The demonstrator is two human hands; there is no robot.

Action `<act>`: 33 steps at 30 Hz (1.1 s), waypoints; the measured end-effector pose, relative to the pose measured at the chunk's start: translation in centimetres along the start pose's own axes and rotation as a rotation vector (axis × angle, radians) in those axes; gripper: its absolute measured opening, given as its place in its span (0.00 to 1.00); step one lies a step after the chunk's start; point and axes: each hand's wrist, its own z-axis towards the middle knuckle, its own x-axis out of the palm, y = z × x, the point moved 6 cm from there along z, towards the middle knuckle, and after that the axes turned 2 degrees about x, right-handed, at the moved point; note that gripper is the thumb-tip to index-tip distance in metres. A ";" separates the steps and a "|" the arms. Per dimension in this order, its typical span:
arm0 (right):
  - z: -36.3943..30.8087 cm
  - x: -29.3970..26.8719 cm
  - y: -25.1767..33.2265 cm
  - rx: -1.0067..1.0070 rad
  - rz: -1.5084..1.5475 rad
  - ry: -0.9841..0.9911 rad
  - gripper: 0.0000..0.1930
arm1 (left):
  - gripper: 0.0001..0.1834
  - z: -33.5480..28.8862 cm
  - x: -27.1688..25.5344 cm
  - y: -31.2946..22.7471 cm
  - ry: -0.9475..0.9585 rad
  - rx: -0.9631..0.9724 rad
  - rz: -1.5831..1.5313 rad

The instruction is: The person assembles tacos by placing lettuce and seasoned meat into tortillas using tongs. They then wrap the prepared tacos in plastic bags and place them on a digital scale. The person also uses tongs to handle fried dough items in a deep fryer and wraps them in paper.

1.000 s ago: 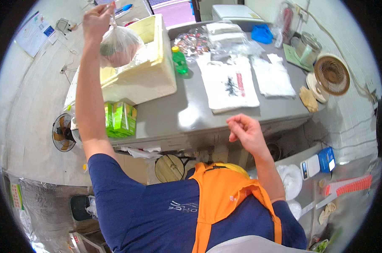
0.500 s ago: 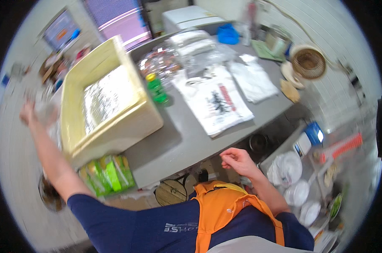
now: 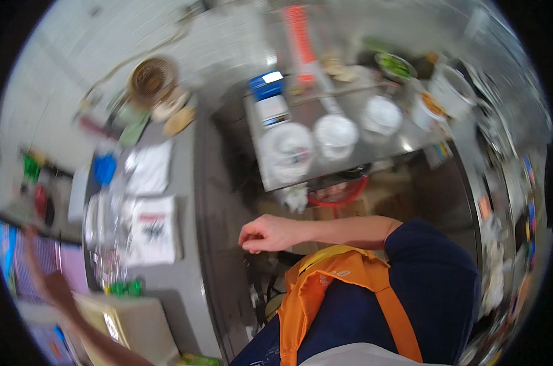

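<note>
My left hand [image 3: 31, 236] is at the far left, smeared by motion, with its forearm crossing in front of the pale yellow foam box [image 3: 148, 326]. I cannot make out its fingers. In the middle, my right hand [image 3: 261, 233] hangs in the air in front of my orange apron [image 3: 313, 287]. Its fingers are curled in, with nothing visible in them. To its left, a stack of white printed plastic bags [image 3: 151, 232] lies on the grey table [image 3: 197, 274], apart from the hand. A green bottle [image 3: 127, 287] is beside the foam box.
A steel counter [image 3: 374, 146] stands ahead on the right, bearing a blue-and-white scale [image 3: 269, 97] and several white tubs, among them one tub [image 3: 336, 135]. Under it sits a red basin [image 3: 338, 194]. Folded white bags [image 3: 149, 168] and a woven basket [image 3: 152, 80] are at the far left.
The view has swung to the right, so the table and foam box now lie left and the steel counter is ahead. My left hand is away from the clear bag-like blur by the box.
</note>
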 end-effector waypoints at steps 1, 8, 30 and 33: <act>-3.3 -1.7 -0.2 -0.012 0.005 -0.092 0.13 | 0.28 2.6 7.1 -10.6 0.149 0.184 -0.165; -32.0 -9.6 -3.2 -0.023 -0.184 -0.705 0.09 | 0.24 -12.7 28.3 -62.2 1.060 0.705 -1.111; -119.5 -11.2 6.7 0.546 -0.584 -2.647 0.12 | 0.23 -27.5 21.3 -128.7 1.593 1.313 -1.260; -135.3 -11.1 6.6 1.323 -0.927 -2.661 0.17 | 0.19 -30.8 24.0 -140.8 1.312 1.357 -1.316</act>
